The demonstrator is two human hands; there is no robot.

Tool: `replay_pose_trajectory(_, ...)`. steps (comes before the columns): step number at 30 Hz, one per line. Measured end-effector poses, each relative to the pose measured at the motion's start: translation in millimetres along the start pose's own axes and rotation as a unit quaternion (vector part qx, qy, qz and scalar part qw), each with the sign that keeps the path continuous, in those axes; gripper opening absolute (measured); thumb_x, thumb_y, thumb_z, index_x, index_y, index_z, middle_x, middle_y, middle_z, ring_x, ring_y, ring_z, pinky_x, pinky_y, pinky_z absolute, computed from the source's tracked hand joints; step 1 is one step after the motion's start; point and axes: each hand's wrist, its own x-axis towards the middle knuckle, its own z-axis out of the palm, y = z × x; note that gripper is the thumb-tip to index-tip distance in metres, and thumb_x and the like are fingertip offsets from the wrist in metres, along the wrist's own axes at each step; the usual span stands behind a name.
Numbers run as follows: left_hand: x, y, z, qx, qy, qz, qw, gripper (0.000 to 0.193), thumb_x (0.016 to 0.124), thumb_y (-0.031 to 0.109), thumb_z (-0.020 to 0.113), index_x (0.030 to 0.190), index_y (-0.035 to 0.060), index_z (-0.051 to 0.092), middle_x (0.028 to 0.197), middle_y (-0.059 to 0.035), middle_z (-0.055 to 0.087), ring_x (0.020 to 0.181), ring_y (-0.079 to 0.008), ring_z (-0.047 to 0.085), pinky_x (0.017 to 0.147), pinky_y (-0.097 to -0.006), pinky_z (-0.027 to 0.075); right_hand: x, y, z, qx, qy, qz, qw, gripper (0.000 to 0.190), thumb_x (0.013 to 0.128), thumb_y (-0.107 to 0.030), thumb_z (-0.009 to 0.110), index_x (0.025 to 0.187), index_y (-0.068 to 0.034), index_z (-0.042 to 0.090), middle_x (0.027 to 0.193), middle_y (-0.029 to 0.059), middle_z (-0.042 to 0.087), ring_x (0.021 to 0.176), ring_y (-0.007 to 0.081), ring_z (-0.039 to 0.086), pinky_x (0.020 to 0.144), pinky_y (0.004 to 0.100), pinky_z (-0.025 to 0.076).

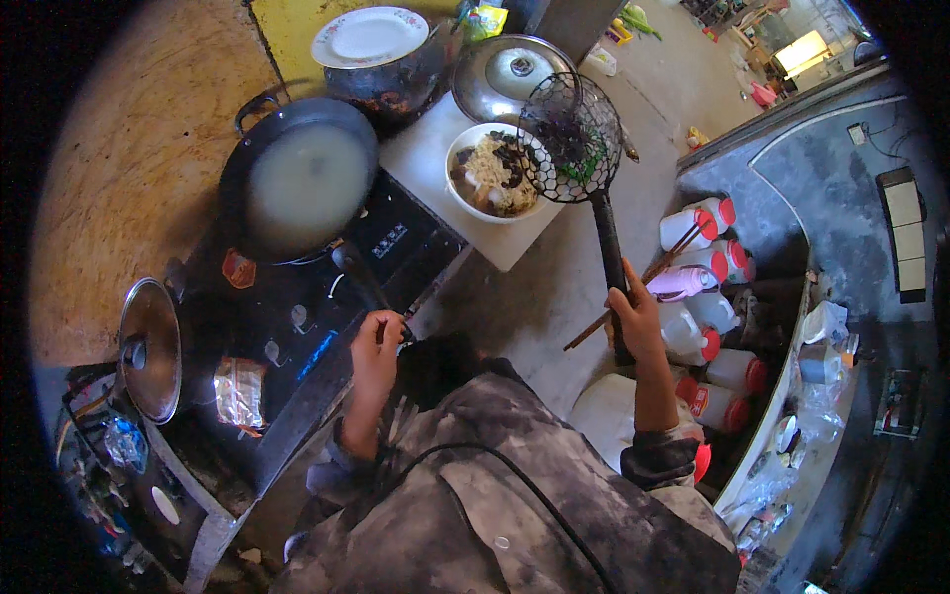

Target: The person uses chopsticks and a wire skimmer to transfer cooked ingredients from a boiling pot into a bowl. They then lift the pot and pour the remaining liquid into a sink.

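Note:
My left hand (376, 343) is closed around the end of the black handle of a wok (241, 160), which holds cloudy whitish liquid (308, 185). In my right hand (637, 315) are the dark handle of a wire-mesh skimmer (610, 241) and a pair of wooden chopsticks (590, 330). The skimmer's basket is raised and overlaps the right side of a white bowl (454, 194) in view; dark and green bits show through its mesh. Noodle-like pale food (490, 167) with dark pieces fills the bowl, which stands on a white board or slab (508, 249).
Behind the bowl lies a metal pot lid (475, 74). A floral plate (371, 33) tops a sooty pot (393, 85). On the black stove top, a glass lid (152, 334) leans near a shiny packet (240, 393). Several red-capped plastic jugs (679, 330) stand at my right.

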Motion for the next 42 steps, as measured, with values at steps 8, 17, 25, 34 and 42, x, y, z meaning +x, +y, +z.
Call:
replay_pose_trajectory(8,2,1,6,0.0,-0.007,0.004,1.0,0.01,0.085,0.01,0.048,0.084,0.0018,0.053,0.072,-0.0027,0.053,0.063,-0.0085,0.047,0.058,-0.0208,0.039,6,18,17,-0.231,0.045,-0.063,0.97,0.057,0.079,-0.01,0.055,0.13,-0.012,0.031,0.072,0.0101,0.054,0.059,0.0169,0.052,0.056,0.0278,0.043)
replay_pose_trajectory(17,2,3,4,-0.002,-0.012,-0.006,1.0,0.01,0.085,0.011,0.048,0.084,0.0022,0.053,0.073,-0.0031,0.053,0.065,-0.0092,0.048,0.059,-0.0214,0.039,0,13,27,-0.328,0.082,-0.124,0.933,0.058,0.077,-0.008,0.055,0.13,-0.013,0.031,0.079,0.0187,0.054,0.066,0.0274,0.055,0.061,0.0356,0.044)
replay_pose_trajectory(25,1,-1,4,-0.01,-0.009,0.002,1.0,0.009,0.085,0.009,0.048,0.083,0.0021,0.053,0.073,-0.0027,0.054,0.065,-0.009,0.049,0.059,-0.021,0.04,0,13,20,-0.237,0.081,-0.154,0.956,0.054,0.08,-0.005,0.05,0.131,-0.013,0.03,0.065,0.0038,0.046,0.041,0.0099,0.044,0.037,0.0231,0.038)
replay_pose_trajectory(34,-12,4,-17,0.015,0.062,0.019,0.998,0.01,0.084,0.009,0.05,0.084,0.0007,0.054,0.07,-0.0044,0.054,0.064,-0.0104,0.051,0.059,-0.0233,0.042,-1,-41,34,0.125,-0.115,-0.028,0.985,0.052,0.085,-0.014,0.046,0.132,-0.01,0.025,0.07,0.0052,0.048,0.036,0.01,0.043,0.031,0.0227,0.035)
replay_pose_trajectory(42,-34,3,-59,-0.036,0.18,0.004,0.983,0.014,0.085,0.013,0.05,0.083,0.0003,0.054,0.068,-0.0025,0.051,0.062,-0.0084,0.048,0.056,-0.0219,0.04,84,-52,165,-0.155,-0.224,-0.208,0.939,0.051,0.082,-0.006,0.05,0.13,-0.01,0.031,0.075,0.0028,0.051,0.041,0.0082,0.043,0.036,0.0231,0.037)
